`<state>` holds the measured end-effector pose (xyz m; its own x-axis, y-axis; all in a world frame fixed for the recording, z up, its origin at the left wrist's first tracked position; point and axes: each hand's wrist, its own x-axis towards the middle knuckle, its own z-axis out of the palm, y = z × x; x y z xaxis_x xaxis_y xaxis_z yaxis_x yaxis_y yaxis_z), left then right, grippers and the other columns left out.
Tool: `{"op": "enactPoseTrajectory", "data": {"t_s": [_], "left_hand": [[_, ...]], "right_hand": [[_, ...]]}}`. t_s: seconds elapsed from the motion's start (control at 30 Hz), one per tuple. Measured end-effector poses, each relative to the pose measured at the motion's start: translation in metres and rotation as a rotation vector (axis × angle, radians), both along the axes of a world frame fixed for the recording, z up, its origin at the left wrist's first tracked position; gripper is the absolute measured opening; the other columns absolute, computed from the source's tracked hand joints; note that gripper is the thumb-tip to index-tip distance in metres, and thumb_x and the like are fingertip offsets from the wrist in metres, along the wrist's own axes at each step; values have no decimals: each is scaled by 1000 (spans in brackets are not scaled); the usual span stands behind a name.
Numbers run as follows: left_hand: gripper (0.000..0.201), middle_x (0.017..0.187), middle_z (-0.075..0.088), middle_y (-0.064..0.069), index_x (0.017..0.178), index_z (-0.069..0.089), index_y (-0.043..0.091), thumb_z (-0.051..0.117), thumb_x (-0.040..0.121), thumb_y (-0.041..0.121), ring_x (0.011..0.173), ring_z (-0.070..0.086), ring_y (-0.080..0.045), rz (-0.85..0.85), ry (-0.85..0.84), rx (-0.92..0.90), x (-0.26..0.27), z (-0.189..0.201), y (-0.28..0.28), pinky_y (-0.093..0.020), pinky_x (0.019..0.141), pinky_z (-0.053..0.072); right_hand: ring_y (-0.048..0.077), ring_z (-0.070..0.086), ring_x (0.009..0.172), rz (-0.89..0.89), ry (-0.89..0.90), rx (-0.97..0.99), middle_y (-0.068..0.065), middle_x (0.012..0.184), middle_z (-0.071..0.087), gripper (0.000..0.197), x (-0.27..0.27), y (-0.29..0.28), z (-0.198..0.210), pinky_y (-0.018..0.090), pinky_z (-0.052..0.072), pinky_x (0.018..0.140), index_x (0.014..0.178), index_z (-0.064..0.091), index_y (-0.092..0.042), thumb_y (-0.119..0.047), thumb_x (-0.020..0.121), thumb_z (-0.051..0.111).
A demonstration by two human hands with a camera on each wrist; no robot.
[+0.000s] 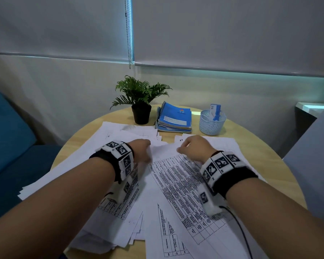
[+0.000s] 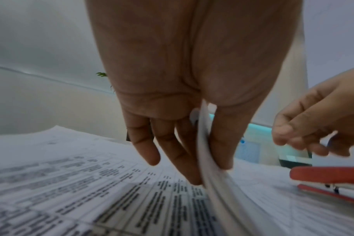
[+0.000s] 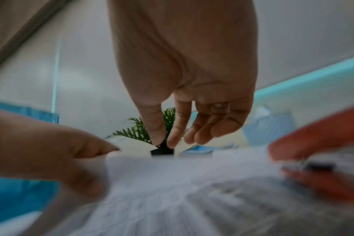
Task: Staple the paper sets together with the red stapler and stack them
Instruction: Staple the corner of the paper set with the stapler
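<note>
Round wooden table (image 1: 241,152) is covered w/ loose printed sheets (image 1: 176,184) fanned in overlapping layers; most carry tables of small text. At the far edge: potted fern (image 1: 140,101), stack of blue spiral notebooks (image 1: 174,117), pale blue mesh cup (image 1: 211,122).

Risk, as I judge it: sheets are splayed, not squared, so lifting one set could drag neighbours along or mix pages btwn sets, and a staple driven thru skewed edges would lock them crooked. The held sheaf is bowed and pinched at one spot only, so the lower pages may slip out. The red stapler (image 2: 329,182) lies on the papers just beside the right hand, hidden in the head view; a careless sweep could knock it under the sheets.

Left hand (image 2: 182,95) points fingers down toward the table, thumb (image 2: 224,143) on one side and fingers on the other, pinching a thin curved sheaf of paper (image 2: 210,172) at its edge. Right hand (image 3: 188,89) hovers palm-down above the papers near the left one, fingers loosely bent and apart, holding nothing; stapler not yet picked up. No finished stack that I can make out.
</note>
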<state>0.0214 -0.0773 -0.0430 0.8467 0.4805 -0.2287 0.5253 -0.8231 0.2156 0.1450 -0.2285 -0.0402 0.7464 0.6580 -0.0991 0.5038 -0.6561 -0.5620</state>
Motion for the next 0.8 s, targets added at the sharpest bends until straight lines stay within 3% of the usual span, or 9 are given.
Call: {"op": "enactPoseTrajectory", "data": {"t_s": [0.07,0.13,0.23,0.37,0.47,0.53,0.6,0.7,0.8], "left_hand": [[56,124,55,-8,132,42,10,67,82,20,105,51,-21,6,-111,-59,-1,3,-1,-24,78,37],[52,114,59,-7,129,46,11,66,81,15,92,50,-17,-4,-209,-114,-4,6,-3,-23,74,37],[42,97,56,-1,123,50,14,63,83,13,85,50,-15,-24,-288,-164,-8,4,-6,-21,69,37],[32,95,55,1,113,54,15,62,83,9,85,51,-15,-48,-368,-216,-12,1,-9,-22,70,38],[30,93,55,1,111,54,15,61,83,8,84,50,-14,-68,-398,-235,-14,1,-10,-21,62,37],[30,94,59,-2,110,55,15,61,82,6,83,51,-15,-66,-419,-263,-16,0,-10,-22,63,38],[29,98,63,-7,108,56,16,60,81,4,84,53,-16,-59,-441,-298,-16,-1,-9,-23,68,41],[29,97,63,-8,107,56,15,60,81,4,83,53,-17,-53,-450,-319,-18,-2,-8,-25,70,41],[28,94,62,-8,108,56,15,60,82,4,80,51,-15,-40,-463,-345,-18,-2,-8,-22,65,40]], "right_hand": [[18,60,80,36,111,70,14,97,70,26,-13,10,-3,32,50,77,97,68,4,-20,88,64],[16,55,71,37,171,72,12,86,65,27,-22,19,-8,27,47,64,99,67,5,-19,89,60],[13,48,55,-37,261,115,5,69,55,14,-26,26,-11,21,34,46,80,64,-6,-19,85,63],[14,43,51,-152,445,152,4,63,52,18,-25,25,-14,21,30,45,89,69,-10,-25,79,70],[10,42,43,-196,551,172,1,56,50,23,-25,24,-12,17,28,37,95,69,-7,-25,81,70],[7,37,33,-197,612,198,-1,46,46,11,-27,24,-10,13,25,32,84,65,-8,-18,86,65],[5,34,27,-200,642,213,-2,43,44,17,-29,25,-10,11,23,30,72,57,-12,-14,87,63],[3,35,28,-193,702,236,-1,52,45,21,-30,27,-12,11,24,29,67,55,-13,-13,87,62],[5,35,35,-192,720,239,-1,53,45,22,-32,29,-14,14,25,36,65,54,-14,-13,86,58]]}}
